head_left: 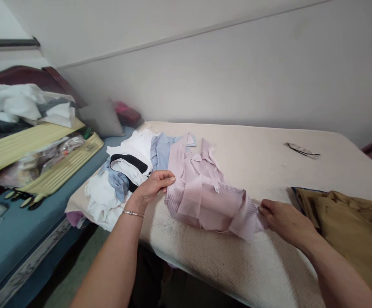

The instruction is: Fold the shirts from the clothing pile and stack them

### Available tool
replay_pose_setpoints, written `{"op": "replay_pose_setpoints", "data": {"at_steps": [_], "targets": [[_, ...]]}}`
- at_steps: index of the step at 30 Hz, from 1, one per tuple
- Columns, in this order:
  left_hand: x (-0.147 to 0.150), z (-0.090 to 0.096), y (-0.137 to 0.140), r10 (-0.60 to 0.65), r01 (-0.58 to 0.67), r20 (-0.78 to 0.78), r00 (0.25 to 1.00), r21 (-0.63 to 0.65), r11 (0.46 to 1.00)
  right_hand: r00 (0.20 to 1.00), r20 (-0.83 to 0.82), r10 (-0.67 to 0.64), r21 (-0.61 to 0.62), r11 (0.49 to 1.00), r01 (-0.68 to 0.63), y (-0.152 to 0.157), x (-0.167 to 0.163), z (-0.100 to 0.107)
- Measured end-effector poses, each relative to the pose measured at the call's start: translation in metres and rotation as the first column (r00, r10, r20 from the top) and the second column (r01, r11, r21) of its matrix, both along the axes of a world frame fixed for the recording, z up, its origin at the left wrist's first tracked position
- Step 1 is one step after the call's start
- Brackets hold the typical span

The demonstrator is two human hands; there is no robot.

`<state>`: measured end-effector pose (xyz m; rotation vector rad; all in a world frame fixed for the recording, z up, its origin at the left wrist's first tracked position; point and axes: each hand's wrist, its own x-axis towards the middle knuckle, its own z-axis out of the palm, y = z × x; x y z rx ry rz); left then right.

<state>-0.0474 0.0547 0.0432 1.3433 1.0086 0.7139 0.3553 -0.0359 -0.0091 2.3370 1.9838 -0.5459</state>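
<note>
A pale pink striped shirt [221,201] lies spread across the table's near half, its far part flat on the cloth and its near edge stretched between my hands. My left hand [155,184] pinches its left side, thumb and fingers pressed together. At the opposite end, my right hand [277,216] grips the shirt's right edge. Just beyond my left hand, a white garment with a black band [131,160] and a light blue striped garment [162,149] lie heaped together, touching the pink shirt.
Cream cloth covers the table [250,154]. Eyeglasses [303,150] lie toward the back right, and folded brown fabric [343,226] covers the right corner. A blue bed [19,239] at left carries yellow slatted pieces [54,175], bags and a grey pillow [101,117]. A wall [237,72] stands behind.
</note>
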Motion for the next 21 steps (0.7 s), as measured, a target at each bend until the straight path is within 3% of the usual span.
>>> {"op": "replay_pose_setpoints", "data": {"at_steps": [8, 12, 17, 21], "targets": [[0.006, 0.003, -0.003, -0.049, 0.051, -0.046, 0.998, 0.05, 0.997, 1.0, -0.011, -0.008, 0.019, 1.0, 0.008, 0.001, -0.001, 0.002], [0.007, 0.0, -0.001, -0.01, 0.021, -0.135, 0.991, 0.082, 0.996, 1.0, 0.016, -0.025, 0.04, 0.999, 0.024, 0.001, -0.001, 0.005], [0.005, -0.009, 0.004, 0.052, -0.019, -0.231, 0.971, 0.143, 0.989, 0.996, 0.027, -0.085, 0.17, 0.982, 0.079, 0.002, 0.002, 0.003], [0.003, -0.015, 0.008, 0.125, -0.081, -0.254, 0.959, 0.18, 0.98, 0.986, -0.116, -0.116, 0.223, 0.965, 0.14, 0.001, 0.003, 0.007]]}}
